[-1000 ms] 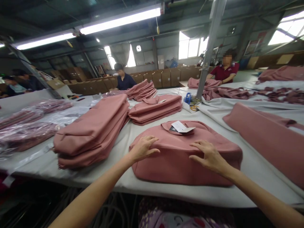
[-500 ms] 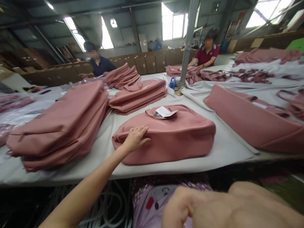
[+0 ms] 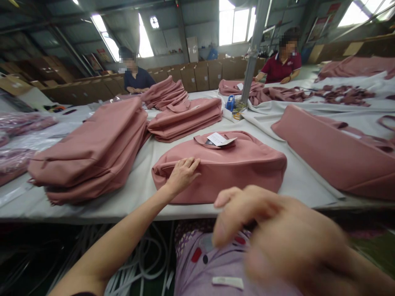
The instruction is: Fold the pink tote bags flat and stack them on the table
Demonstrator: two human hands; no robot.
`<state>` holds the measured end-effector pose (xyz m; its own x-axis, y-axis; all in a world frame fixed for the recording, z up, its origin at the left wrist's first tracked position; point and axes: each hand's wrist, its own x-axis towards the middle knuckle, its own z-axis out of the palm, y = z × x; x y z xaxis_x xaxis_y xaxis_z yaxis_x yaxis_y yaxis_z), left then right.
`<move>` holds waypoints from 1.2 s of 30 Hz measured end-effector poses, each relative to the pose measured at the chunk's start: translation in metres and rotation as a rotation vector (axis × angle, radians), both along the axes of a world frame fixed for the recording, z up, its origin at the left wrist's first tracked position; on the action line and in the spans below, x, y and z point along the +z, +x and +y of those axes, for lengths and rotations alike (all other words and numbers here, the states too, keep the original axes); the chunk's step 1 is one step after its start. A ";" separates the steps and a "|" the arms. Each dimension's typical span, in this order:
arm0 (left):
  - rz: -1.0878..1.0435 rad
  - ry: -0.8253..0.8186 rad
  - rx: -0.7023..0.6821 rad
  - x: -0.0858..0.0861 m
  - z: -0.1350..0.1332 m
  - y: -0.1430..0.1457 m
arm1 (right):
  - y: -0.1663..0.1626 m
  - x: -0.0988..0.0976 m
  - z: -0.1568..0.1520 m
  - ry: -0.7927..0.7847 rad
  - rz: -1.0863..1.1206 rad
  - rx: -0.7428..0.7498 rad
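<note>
A pink handbag [image 3: 228,176] lies on the white-covered table, with a carry loop and a white paper tag [image 3: 217,139] on top. My left hand [image 3: 184,174] rests on the bag's near left edge, its fingers stretched out over the seam and not wrapped round it. Close to the camera, my right hand [image 3: 277,230] hovers in front of the table edge, over my lap, blurred by motion. Its fingers are loosely bent and apart, and I see nothing in them. Below it a small white strip [image 3: 227,283] shows against my purple patterned clothing.
Stacked pink bags [image 3: 89,152] stand at left, with more pink bags [image 3: 187,117] behind. Another large pink bag [image 3: 336,152] lies at right. A metal post [image 3: 251,53] rises beside a blue object [image 3: 230,103]. Two people work across the table.
My right hand has risen from the bottom edge towards the bag's front. My left hand stays on the bag. The whole view has shifted slightly, and the white strip has come into sight.
</note>
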<state>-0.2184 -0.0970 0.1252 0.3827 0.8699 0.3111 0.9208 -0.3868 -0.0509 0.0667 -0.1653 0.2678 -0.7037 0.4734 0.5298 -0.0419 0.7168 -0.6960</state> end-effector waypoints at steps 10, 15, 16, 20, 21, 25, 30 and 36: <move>0.053 -0.133 -0.151 0.009 0.038 0.017 | -0.040 -0.183 0.055 0.347 -0.609 0.035; 0.133 -0.205 -0.352 0.018 0.033 0.044 | -0.040 -0.213 0.081 0.357 -0.650 0.080; 0.146 -0.211 -0.392 0.015 0.027 0.050 | -0.039 -0.220 0.086 0.318 -0.660 0.065; 0.157 -0.188 -0.427 -0.015 0.000 0.062 | -0.037 -0.236 0.098 0.231 -0.684 0.052; 0.151 -0.173 -0.408 -0.024 -0.005 0.063 | -0.037 -0.237 0.100 0.221 -0.680 0.059; 0.104 -0.095 -0.277 -0.050 -0.016 0.064 | -0.041 -0.229 0.101 0.201 -0.646 0.044; -0.012 0.024 -0.042 -0.043 -0.026 0.067 | -0.041 -0.225 0.088 0.236 -0.587 -0.018; -0.552 0.317 0.248 -0.045 -0.079 0.054 | -0.053 -0.192 0.067 0.375 -0.319 -0.044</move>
<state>-0.1642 -0.1755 0.0797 -0.1041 0.7463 0.6575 0.9036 -0.2051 0.3760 0.0136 -0.0980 0.0762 -0.8423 0.3241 0.4306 0.1672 0.9167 -0.3629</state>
